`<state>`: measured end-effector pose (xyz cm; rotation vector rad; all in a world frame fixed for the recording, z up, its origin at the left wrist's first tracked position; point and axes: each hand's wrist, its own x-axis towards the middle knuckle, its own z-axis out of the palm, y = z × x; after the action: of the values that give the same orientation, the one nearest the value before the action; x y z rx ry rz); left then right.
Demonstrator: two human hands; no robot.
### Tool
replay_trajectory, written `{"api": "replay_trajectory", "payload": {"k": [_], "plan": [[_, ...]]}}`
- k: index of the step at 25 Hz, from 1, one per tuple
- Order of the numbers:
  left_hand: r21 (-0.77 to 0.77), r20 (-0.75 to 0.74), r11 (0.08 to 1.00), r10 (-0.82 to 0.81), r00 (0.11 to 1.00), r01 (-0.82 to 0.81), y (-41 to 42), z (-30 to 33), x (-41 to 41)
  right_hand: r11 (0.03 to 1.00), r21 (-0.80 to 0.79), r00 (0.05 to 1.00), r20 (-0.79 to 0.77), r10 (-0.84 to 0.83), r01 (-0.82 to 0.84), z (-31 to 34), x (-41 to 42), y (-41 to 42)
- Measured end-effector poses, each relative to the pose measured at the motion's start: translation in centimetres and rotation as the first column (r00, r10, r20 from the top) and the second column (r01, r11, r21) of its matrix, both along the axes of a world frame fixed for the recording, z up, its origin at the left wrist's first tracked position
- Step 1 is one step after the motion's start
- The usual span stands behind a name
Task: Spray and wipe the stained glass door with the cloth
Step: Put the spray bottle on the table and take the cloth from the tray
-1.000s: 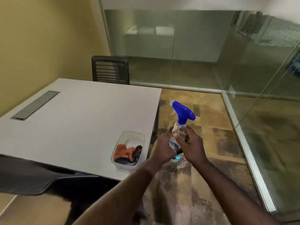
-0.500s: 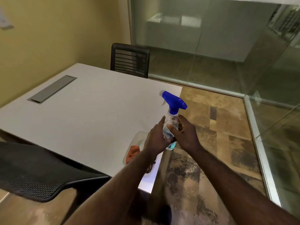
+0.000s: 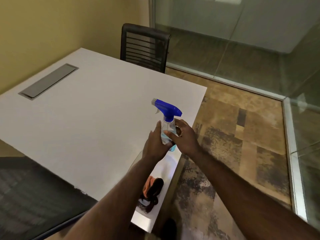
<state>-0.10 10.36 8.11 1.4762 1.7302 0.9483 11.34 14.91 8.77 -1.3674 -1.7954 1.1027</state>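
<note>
A clear spray bottle (image 3: 167, 126) with a blue trigger head stands upright between both my hands, above the near right edge of the white table (image 3: 83, 118). My left hand (image 3: 155, 144) wraps its left side and my right hand (image 3: 184, 135) wraps its right side. An orange and dark cloth (image 3: 152, 187) lies in a clear plastic container (image 3: 166, 168) by the table's right edge, partly hidden under my left forearm. Glass walls (image 3: 242, 40) run along the far and right sides of the room.
A black mesh chair (image 3: 144, 46) stands at the table's far side. Another dark chair back (image 3: 31, 196) is at the near left. A grey cable hatch (image 3: 49, 82) is set into the tabletop. Patterned carpet (image 3: 233, 144) lies to the right.
The view has swung left and down, so the table fills more of the frame. Both hands have kept hold of the bottle and carried it over the table's right edge, above the container.
</note>
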Motion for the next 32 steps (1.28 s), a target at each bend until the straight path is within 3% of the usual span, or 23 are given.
{"api": "replay_trajectory", "payload": {"k": [11, 27, 32], "plan": [[-0.231, -0.001, 0.971, 0.059, 0.998, -0.058, 2.2, -6.2, -1.4, 0.978, -0.206, 0.998, -0.041, -0.041, 0.032, -6.9, -2.0, 2.2], [-0.280, -0.069, 0.959, -0.066, 0.995, 0.044, 1.7, -8.5, -2.2, 0.983, -0.174, 0.997, 0.051, -0.052, 0.060, -9.9, -2.0, 0.0], [-0.309, -0.240, 0.948, -0.147, 0.960, 0.068, 0.1, -8.1, -4.7, 0.980, -0.161, 0.993, 0.007, -0.119, 0.119, -9.5, -1.8, -1.9]]}}
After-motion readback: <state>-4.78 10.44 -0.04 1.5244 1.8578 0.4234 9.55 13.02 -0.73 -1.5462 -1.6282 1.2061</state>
